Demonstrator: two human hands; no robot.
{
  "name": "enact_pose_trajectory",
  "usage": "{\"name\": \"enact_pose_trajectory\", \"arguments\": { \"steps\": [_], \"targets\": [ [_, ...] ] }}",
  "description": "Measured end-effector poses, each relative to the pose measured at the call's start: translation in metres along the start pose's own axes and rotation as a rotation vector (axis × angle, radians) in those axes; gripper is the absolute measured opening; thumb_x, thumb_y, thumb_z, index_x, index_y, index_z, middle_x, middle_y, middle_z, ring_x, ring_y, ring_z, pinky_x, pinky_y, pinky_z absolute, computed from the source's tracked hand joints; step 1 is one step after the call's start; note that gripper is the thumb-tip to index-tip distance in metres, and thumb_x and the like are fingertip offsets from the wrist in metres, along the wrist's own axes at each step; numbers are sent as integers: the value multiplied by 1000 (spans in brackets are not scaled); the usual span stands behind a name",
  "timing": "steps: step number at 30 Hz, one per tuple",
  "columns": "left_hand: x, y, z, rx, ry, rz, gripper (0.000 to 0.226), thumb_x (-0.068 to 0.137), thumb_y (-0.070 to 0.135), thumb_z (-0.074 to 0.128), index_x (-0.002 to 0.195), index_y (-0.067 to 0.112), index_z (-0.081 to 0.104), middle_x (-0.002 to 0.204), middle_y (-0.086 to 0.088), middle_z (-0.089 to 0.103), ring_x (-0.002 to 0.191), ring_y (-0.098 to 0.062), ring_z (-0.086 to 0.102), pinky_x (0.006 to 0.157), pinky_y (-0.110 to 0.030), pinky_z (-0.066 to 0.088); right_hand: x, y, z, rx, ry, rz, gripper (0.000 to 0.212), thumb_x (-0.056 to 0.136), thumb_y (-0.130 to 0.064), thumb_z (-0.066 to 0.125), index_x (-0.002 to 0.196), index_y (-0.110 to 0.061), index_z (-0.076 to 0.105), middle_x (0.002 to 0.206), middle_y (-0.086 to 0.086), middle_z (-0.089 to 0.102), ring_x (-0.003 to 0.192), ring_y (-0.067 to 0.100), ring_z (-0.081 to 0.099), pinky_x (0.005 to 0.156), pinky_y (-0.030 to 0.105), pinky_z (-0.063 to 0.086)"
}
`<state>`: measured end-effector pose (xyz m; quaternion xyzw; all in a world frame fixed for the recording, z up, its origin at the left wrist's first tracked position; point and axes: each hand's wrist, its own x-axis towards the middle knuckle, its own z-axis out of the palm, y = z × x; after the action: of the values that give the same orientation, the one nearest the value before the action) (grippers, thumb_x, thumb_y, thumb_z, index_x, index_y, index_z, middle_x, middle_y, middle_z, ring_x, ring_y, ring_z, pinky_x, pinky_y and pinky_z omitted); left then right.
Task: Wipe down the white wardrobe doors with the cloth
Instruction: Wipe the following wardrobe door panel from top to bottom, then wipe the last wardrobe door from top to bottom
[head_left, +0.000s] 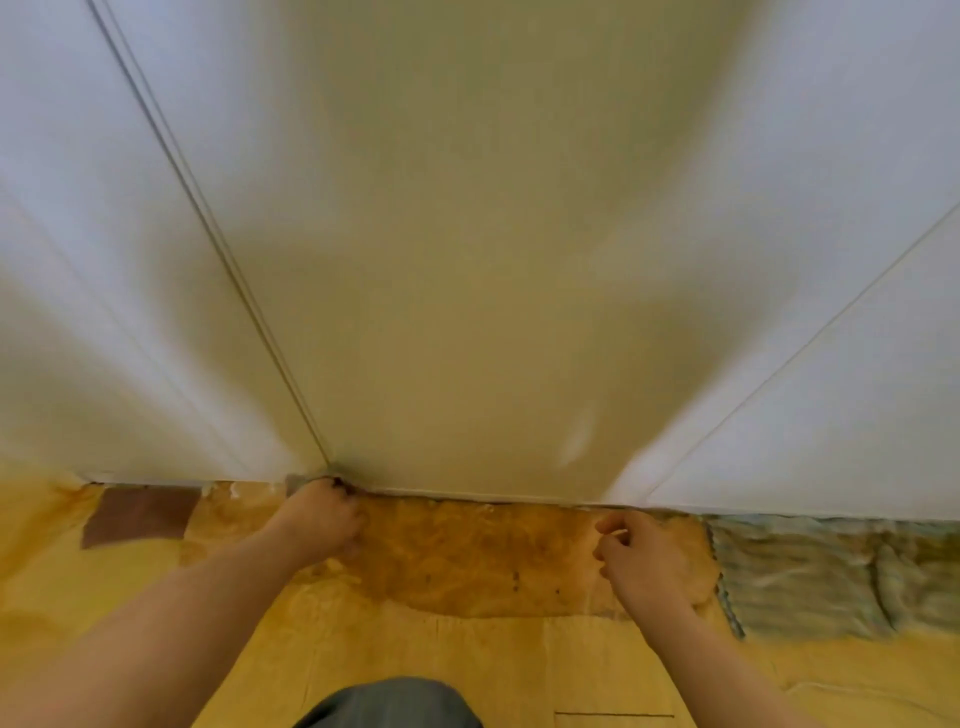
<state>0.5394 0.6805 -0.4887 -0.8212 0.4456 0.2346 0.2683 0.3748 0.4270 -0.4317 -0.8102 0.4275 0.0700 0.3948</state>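
Observation:
The white wardrobe doors (467, 260) fill the upper view, with a seam between two doors (208, 218) running down to the floor. At the foot of that seam my left hand (322, 519) grips a small grey cloth (297, 483) and presses it against the doors' bottom edge. Only a corner of the cloth shows past my fingers. My right hand (639, 556) hovers low by the bottom edge further right, its fingers loosely curled and holding nothing.
The floor (467, 649) is worn and yellow, with an orange-brown stain below the doors. A brown patch (140, 514) lies at the left. A grey-green rug (831, 571) lies at the right. My knee in grey trousers (389, 704) is at the bottom.

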Motion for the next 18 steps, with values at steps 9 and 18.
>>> {"name": "enact_pose_trajectory", "arguments": {
  "steps": [9,18],
  "targets": [
    [-17,70,-148,-1033,222,-33,30,101,16,38,129,9,45,127,-12,56,114,-27,53,85,-28,38,-42,-62,-43,241,-153,27,21,91,-7,42,107,-13,54,87,3,57,77,20,54,59,25,41],
    [-141,66,-366,-1731,249,-67,12,101,19,39,109,16,48,106,-7,58,94,-19,55,82,-29,45,-118,-182,-219,451,-154,13,43,93,-28,49,134,-24,35,115,7,57,95,21,56,79,32,44]
  ]
}}
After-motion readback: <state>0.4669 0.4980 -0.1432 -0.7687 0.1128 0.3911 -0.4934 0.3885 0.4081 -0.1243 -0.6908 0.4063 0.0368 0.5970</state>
